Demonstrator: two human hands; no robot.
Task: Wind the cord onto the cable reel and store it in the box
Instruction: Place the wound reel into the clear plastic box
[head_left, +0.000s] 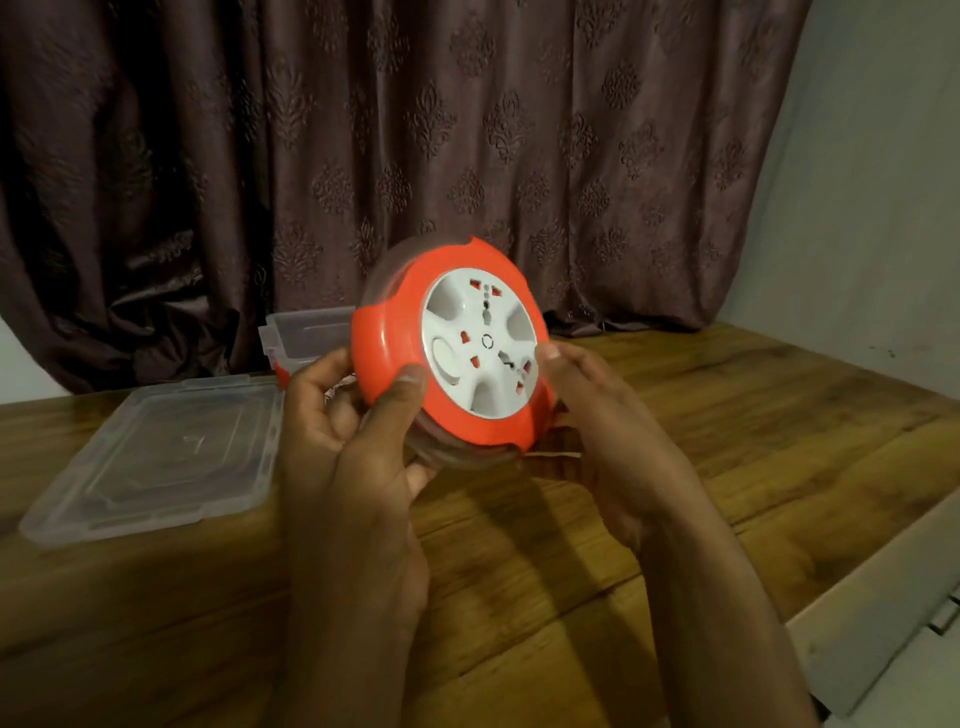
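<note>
Head view, left to right: lid (150, 457) flat on the table (727, 415), my left hand (353, 441) gripping the reel (452, 348) rim, right hand (597, 410) curled on its far edge; box (304, 332) sits behind-left, nearer my left.

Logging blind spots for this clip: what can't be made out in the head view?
- Cord: hidden inside the cable reel and behind both hands; how far it is wound is unclear.
- Box: mostly hidden behind the reel and left hand; contents unseen.
- Right hand fingertips: hidden behind the reel.
</note>
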